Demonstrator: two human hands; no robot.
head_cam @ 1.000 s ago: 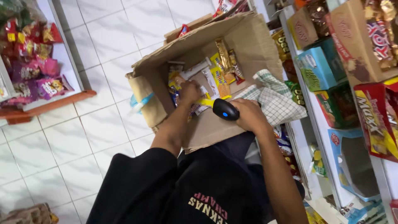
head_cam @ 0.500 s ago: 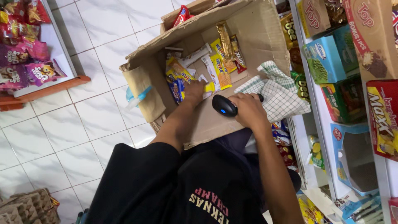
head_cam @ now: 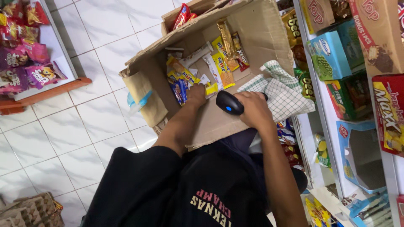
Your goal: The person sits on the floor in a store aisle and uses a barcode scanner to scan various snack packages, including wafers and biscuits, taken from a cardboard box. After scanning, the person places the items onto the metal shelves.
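Yellow snack packet (head_cam: 211,88) lies inside the open cardboard box (head_cam: 261,38), among other wrapped bars. Left hand (head_cam: 196,95) appears closed on its edge, though the fingers are partly hidden. Right hand (head_cam: 252,110) is clamped around a black barcode scanner (head_cam: 229,103), beside a checked cloth (head_cam: 281,93).

Evenly lit, moderately bright, diffuse indoor light; source not seen. Soft sheen on white floor tiles (head_cam: 97,122) at 9 o'clock, no harsh glare. Shallow shadow inside cardboard box (head_cam: 252,38) toward 12 o'clock; dark shirt (head_cam: 168,189) at 6 o'clock underexposed, little fabric detail. Centre acceptably sharp; slight softness on right hand (head_cam: 252,108) and blue-lit scanner (head_cam: 228,104). Shelf cartons (head_cam: 370,38) at 2 o'clock leaning, stretched toward frame edge. Whole view tilted.
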